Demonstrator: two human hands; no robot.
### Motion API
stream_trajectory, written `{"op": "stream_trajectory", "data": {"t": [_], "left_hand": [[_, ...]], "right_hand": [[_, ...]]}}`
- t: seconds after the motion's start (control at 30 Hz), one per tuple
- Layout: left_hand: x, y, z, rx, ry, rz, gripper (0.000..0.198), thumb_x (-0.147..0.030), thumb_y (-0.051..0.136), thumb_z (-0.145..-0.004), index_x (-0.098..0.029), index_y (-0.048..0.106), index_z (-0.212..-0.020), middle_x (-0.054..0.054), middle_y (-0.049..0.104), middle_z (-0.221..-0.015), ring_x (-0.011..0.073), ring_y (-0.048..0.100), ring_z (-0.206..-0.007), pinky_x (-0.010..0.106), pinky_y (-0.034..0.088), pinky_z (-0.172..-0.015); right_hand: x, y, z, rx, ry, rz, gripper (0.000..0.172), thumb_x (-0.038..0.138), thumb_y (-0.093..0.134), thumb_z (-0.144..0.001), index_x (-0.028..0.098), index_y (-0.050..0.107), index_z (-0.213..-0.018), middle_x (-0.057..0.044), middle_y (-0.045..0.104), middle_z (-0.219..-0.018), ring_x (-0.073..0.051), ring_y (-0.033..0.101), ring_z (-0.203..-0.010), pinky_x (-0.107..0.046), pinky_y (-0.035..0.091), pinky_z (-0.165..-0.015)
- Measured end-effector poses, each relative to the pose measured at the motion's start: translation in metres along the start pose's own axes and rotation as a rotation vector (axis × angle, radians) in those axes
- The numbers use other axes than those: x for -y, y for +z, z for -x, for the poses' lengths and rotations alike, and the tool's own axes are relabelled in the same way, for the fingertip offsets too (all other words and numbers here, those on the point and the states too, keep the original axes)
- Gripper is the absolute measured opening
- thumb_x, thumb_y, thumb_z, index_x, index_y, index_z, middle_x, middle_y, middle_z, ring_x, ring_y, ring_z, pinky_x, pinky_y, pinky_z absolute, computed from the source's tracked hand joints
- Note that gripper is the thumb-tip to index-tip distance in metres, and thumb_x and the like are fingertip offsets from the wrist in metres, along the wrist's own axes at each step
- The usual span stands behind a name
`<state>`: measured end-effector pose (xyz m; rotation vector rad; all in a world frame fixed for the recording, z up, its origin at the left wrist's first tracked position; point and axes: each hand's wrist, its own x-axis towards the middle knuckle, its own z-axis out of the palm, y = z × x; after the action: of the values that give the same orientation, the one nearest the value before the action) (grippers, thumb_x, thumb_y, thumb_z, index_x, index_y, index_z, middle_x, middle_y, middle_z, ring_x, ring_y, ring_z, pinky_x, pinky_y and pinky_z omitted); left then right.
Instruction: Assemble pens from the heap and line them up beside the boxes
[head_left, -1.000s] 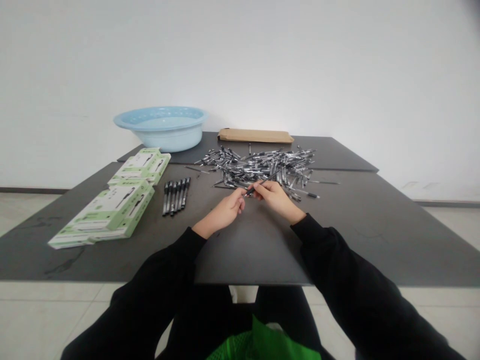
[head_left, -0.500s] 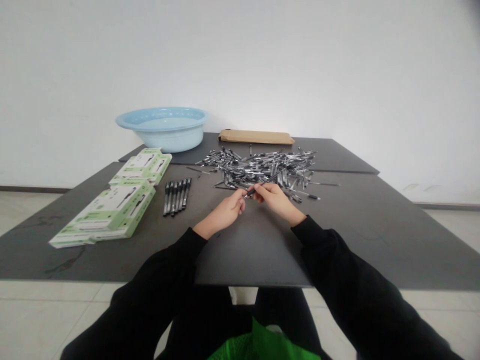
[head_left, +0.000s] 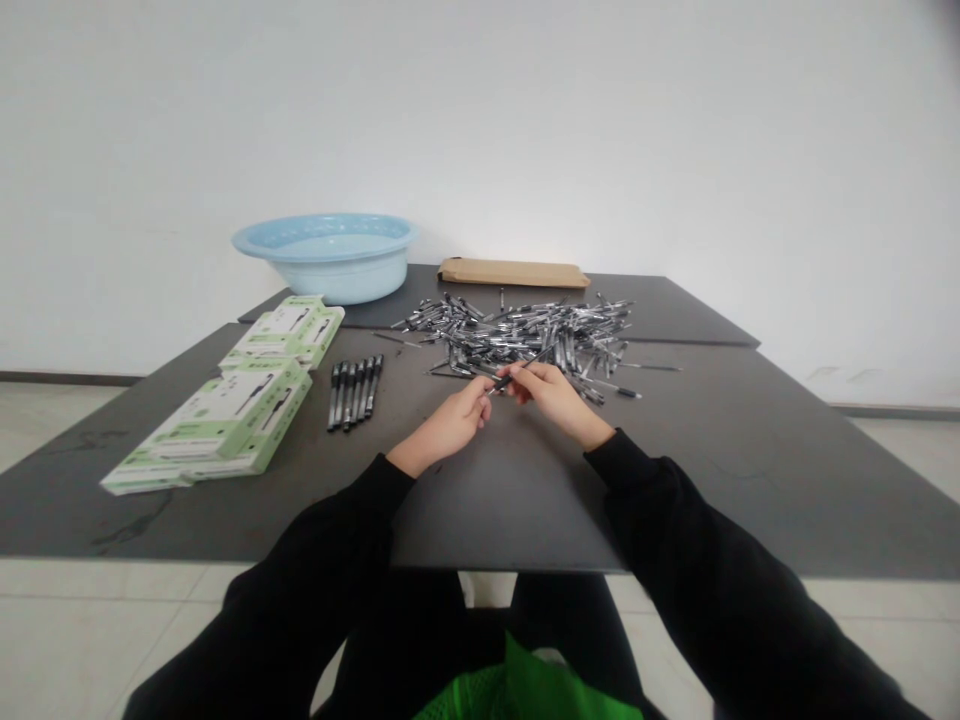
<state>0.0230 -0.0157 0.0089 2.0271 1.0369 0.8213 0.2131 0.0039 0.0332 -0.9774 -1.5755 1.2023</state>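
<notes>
Between my two hands, over the middle of the table, is a pen (head_left: 503, 382) with a black grip; its thin dark end slants up to the right. My left hand (head_left: 457, 418) pinches the lower left end. My right hand (head_left: 547, 397) grips it further up, fingers closed. Just beyond the hands lies a loose pile of pens and pen parts (head_left: 517, 335), clear and black, pointing every way. To the left, several capped pens (head_left: 354, 393) lie side by side in a row.
Stacked green and white pen boxes (head_left: 225, 410) stand at the left of the dark table (head_left: 735, 470). Behind them is a light blue basin (head_left: 337, 275). A flat brown cardboard package (head_left: 514, 272) lies at the back near the wall. The table's front edge is close to my lap.
Both hands stay in nearly the same place. The fingers of my right hand have shifted slightly on the pen.
</notes>
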Motion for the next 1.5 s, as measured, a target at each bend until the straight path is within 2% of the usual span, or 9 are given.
{"op": "stream_trajectory", "data": {"t": [0.23, 0.97, 1.5], "left_hand": [[-0.0019, -0.0005, 0.0007, 0.005, -0.005, -0.011, 0.022, -0.026, 0.033, -0.097, -0.019, 0.051, -0.109, -0.003, 0.053, -0.071, 0.0136, 0.053, -0.065, 0.028, 0.043, -0.068], [0.0043, 0.0006, -0.0002, 0.003, 0.012, 0.004, 0.026, -0.026, 0.032, -0.098, -0.018, 0.052, -0.113, -0.003, 0.054, -0.072, 0.0134, 0.053, -0.065, 0.028, 0.044, -0.068], [-0.001, 0.0001, -0.0001, 0.002, -0.019, -0.017, 0.025, -0.025, 0.033, -0.096, -0.019, 0.052, -0.111, -0.002, 0.054, -0.071, 0.0141, 0.053, -0.064, 0.029, 0.042, -0.067]], "right_hand": [[0.0016, -0.0009, 0.0013, 0.027, 0.014, 0.012, 0.036, 0.05, 0.06, -0.082, 0.015, 0.069, -0.087, 0.0, 0.061, -0.066, -0.011, 0.052, -0.058, -0.026, 0.043, -0.057], [0.0021, -0.0008, 0.0008, 0.039, 0.031, -0.014, 0.035, 0.049, 0.062, -0.08, 0.015, 0.07, -0.085, 0.0, 0.061, -0.066, -0.01, 0.051, -0.055, -0.026, 0.041, -0.056], [0.0044, -0.0009, 0.0022, 0.05, 0.043, -0.002, 0.033, 0.047, 0.064, -0.079, 0.015, 0.072, -0.087, -0.001, 0.063, -0.067, -0.01, 0.051, -0.056, -0.025, 0.041, -0.056]]}}
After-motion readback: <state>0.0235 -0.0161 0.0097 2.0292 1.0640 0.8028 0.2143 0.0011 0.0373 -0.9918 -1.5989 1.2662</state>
